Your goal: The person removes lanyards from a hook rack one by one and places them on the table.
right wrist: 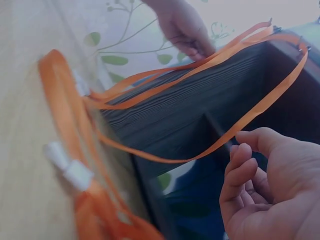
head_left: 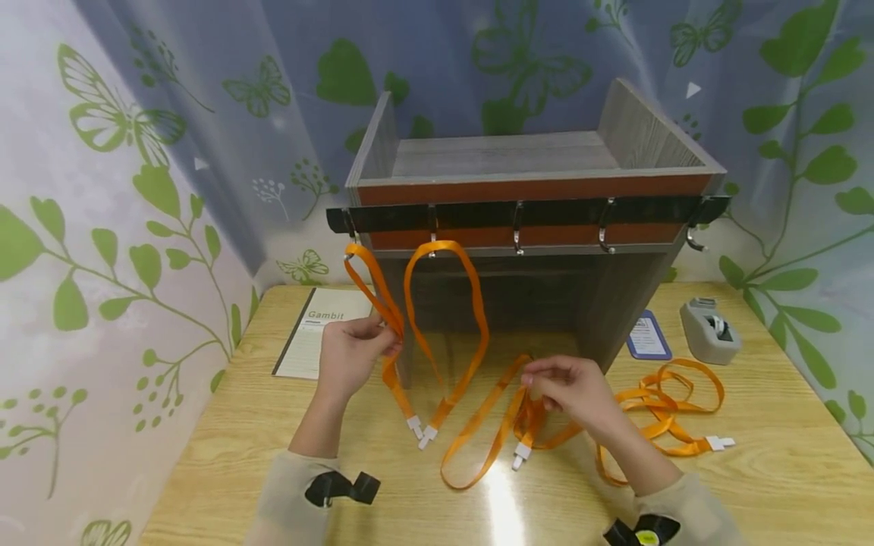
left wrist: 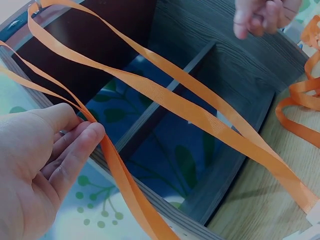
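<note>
My left hand [head_left: 355,353] pinches the straps of an orange lanyard [left wrist: 127,182] that hangs from the far-left hook. A second orange lanyard [head_left: 478,303] loops over the neighbouring hook, its white clip [head_left: 428,436] hanging low. My right hand [head_left: 573,387] hovers over a third orange lanyard [head_left: 471,436] lying on the table. In the right wrist view its fingers [right wrist: 240,170] are loosely curled, with nothing visible between them. The second lanyard's strap passes behind its thumb and index tips there. Another orange lanyard [head_left: 690,447] lies in tangled loops to the right.
A grey wooden shelf unit [head_left: 608,303] stands at the back, with a black hook rail [head_left: 478,216] along its front. Three more hooks [head_left: 604,231] carry nothing. A notebook [head_left: 321,334] lies left; a blue-framed card [head_left: 647,337] and a tape dispenser [head_left: 710,334] sit right.
</note>
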`<state>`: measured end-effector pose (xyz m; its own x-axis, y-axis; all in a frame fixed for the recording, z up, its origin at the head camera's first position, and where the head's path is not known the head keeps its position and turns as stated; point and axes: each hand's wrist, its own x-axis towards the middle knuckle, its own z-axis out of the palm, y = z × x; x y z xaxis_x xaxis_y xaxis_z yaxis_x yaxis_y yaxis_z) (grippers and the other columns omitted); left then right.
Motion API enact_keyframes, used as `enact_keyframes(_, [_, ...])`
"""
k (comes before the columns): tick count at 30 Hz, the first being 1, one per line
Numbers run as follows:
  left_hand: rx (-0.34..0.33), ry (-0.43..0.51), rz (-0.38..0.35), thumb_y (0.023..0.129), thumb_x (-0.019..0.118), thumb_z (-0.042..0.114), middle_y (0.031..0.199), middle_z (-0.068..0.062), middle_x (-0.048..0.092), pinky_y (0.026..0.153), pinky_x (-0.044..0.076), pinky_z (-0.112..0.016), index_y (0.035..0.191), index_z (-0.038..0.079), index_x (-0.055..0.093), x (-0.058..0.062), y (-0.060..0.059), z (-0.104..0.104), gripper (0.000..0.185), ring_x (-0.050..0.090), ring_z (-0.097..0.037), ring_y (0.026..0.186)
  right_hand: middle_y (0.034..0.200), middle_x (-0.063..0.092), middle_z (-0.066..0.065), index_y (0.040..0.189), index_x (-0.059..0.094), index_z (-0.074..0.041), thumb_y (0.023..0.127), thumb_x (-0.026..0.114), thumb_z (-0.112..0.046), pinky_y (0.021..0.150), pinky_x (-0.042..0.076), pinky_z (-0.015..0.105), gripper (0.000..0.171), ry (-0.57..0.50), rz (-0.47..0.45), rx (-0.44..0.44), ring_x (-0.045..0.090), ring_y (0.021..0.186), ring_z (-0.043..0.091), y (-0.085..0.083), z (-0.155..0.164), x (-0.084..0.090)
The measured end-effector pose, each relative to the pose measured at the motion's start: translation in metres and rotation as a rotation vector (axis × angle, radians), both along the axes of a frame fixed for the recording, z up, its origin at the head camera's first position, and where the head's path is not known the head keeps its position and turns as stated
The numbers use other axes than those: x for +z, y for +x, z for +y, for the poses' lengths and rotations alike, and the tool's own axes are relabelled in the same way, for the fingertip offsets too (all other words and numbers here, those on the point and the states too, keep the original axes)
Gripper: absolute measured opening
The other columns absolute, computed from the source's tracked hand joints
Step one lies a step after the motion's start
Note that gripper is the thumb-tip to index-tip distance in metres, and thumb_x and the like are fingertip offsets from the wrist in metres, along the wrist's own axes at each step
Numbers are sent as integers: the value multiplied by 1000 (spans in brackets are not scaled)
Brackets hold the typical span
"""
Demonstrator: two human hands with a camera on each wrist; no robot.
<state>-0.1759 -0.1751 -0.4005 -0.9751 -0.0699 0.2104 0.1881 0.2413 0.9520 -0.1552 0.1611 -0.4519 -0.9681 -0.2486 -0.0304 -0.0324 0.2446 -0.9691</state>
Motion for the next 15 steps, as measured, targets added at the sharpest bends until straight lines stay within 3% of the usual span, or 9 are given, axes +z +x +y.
enact_keyframes(7, [27, -11, -12, 87, 69, -1, 85, -24, 75, 66, 63, -24, 113, -10, 70, 0, 1, -2, 28, 71, -6, 61, 81, 73, 2, 112, 72, -2, 92, 73, -22, 51, 54, 31, 28, 9, 94, -5, 58, 55, 21, 2, -1, 26])
enact_keyframes(15, [10, -2, -4, 87, 69, -4, 84, -26, 74, 66, 63, -25, 114, -13, 68, -1, 0, 1, 29, 71, -7, 60, 79, 71, -2, 114, 72, 0, 92, 73, -19, 54, 59, 31, 29, 12, 174, -80, 62, 57, 18, 4, 11, 44])
